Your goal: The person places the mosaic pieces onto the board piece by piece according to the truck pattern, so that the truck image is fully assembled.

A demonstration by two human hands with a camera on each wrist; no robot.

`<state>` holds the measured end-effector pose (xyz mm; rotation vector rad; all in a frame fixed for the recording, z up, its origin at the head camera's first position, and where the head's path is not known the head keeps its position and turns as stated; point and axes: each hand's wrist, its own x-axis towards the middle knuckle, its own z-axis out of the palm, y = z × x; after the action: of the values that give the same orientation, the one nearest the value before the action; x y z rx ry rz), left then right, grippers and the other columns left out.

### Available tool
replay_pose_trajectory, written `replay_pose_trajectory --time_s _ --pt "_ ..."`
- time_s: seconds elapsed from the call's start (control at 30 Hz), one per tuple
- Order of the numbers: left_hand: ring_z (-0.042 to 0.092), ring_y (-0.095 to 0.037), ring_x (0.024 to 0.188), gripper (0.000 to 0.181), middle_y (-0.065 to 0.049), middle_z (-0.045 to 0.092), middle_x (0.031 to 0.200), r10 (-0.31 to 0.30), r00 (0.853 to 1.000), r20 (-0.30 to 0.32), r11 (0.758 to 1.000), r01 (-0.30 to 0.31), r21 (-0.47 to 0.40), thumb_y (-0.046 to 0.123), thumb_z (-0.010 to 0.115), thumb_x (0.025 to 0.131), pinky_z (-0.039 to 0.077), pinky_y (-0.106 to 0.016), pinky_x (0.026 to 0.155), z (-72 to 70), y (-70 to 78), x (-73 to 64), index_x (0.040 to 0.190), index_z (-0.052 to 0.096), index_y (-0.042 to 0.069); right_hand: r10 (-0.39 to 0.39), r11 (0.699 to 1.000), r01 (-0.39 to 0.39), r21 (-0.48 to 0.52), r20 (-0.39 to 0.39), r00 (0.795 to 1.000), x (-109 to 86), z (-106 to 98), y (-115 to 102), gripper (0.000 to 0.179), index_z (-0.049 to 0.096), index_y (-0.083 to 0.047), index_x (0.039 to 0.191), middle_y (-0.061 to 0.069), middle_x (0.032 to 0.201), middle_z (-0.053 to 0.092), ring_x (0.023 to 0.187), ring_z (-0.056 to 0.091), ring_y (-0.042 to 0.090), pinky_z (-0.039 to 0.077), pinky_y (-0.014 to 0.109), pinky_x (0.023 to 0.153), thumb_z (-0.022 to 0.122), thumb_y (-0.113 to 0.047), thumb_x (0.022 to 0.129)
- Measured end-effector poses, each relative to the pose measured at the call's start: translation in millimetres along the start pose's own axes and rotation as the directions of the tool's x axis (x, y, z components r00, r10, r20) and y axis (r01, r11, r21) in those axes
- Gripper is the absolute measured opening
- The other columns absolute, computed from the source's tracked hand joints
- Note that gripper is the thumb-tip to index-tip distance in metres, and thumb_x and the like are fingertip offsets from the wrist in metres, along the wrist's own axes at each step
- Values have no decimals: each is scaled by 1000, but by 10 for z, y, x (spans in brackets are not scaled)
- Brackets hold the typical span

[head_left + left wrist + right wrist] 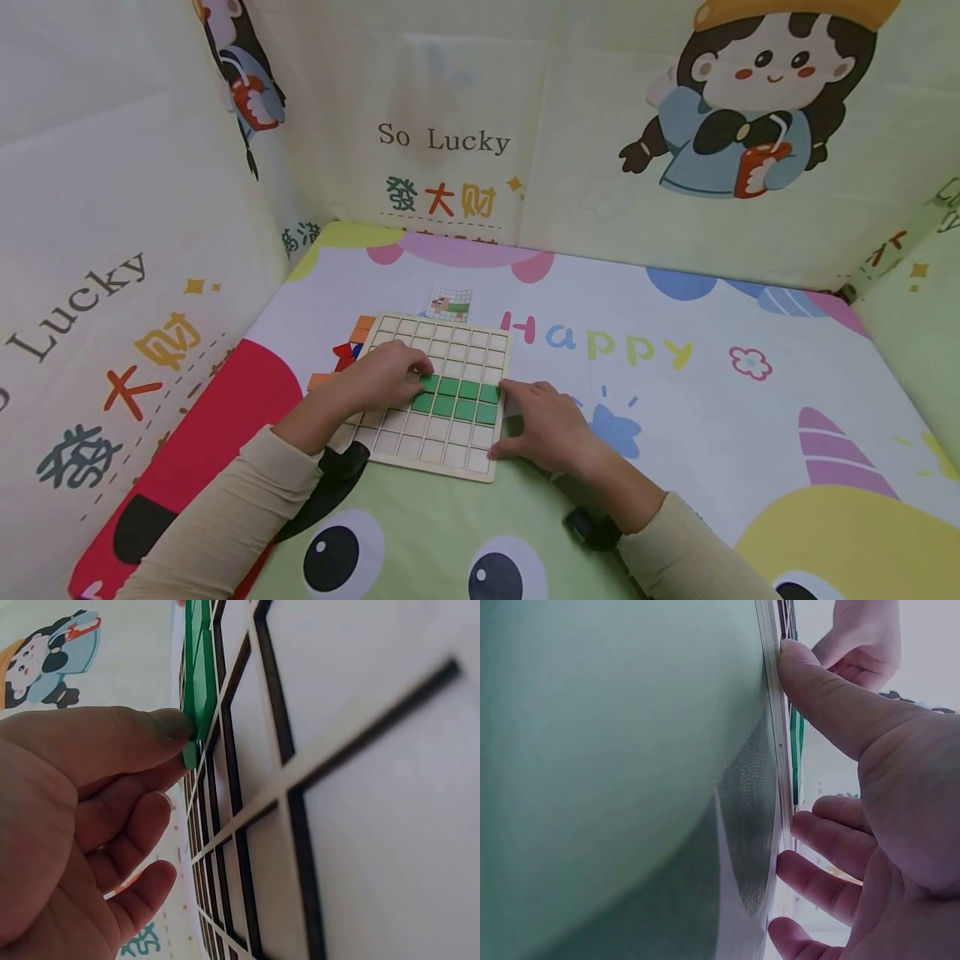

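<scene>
A pale wooden grid board (pixel 431 448) with square cells lies tilted on the tabletop. Two rows of green square tiles (pixel 465 410) fill cells across its middle, reaching the right side. Over the board's left half, my left hand (pixel 386 372) pinches a green tile (pixel 190 757) between thumb and index finger, at the left end of the upper green row. The other fingers of that hand curl loosely. My right hand (pixel 553 423) touches the board's right edge, its thumb near the front corner and its fingers spread farther up along the side.
Orange tiles (pixel 363 330), a red piece (pixel 345 357) and a blue piece (pixel 357 350) lie by the board's left edge, partly hidden. Behind the board is a small card (pixel 450 305) with a coloured grid pattern. Printed cloth walls (pixel 570 167) enclose the back and sides.
</scene>
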<state>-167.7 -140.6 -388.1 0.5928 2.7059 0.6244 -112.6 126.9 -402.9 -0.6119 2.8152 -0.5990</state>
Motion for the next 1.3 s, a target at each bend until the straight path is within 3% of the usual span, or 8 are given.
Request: replay_pose_trajectory --time_s 0.23,0.47,0.73,1.0,1.3 --pt "54 -27 112 28 -5 65 116 -7 1000 -14 1000 6 -25 13 70 90 51 -42 93 -43 -16 -42 118 72 9 -2 1000 2 -2 -1 1000 1 0 0 95 48 -10 147 6 141 57 128 48 33 43 56 96 86 -53 71" --pt "56 -30 114 28 -9 64 119 1 997 -75 999 -4 -34 14 70 93 51 -44 93 -162 -94 -145 120 70 6 -3 1000 3 -6 3 1000 1 -10 -7 95 48 -10 147 6 141 57 129 48 32 43 56 97 86 -52 72" --pt "56 -34 112 35 -13 65 119 -32 990 -137 999 26 -46 13 75 89 53 -47 90 -247 -242 -262 122 69 4 -3 1000 3 -3 4 1000 -1 -9 -6 94 49 -11 147 6 140 57 128 49 32 43 56 97 86 -52 72" --pt "53 -37 112 45 -19 60 121 -102 981 -165 994 95 -53 14 79 86 58 -42 80 -316 -353 -397 127 66 5 -2 1000 2 -5 5 1000 3 0 1 93 49 -11 146 6 138 58 127 49 32 43 55 96 86 -52 71" --pt "46 -43 121 49 -25 53 130 -145 973 -183 988 131 -86 11 79 85 59 -43 75 -370 -414 -467 131 62 3 5 1000 -5 -5 7 1000 9 3 4 93 49 -12 147 5 138 58 127 49 32 43 55 97 86 -52 72"
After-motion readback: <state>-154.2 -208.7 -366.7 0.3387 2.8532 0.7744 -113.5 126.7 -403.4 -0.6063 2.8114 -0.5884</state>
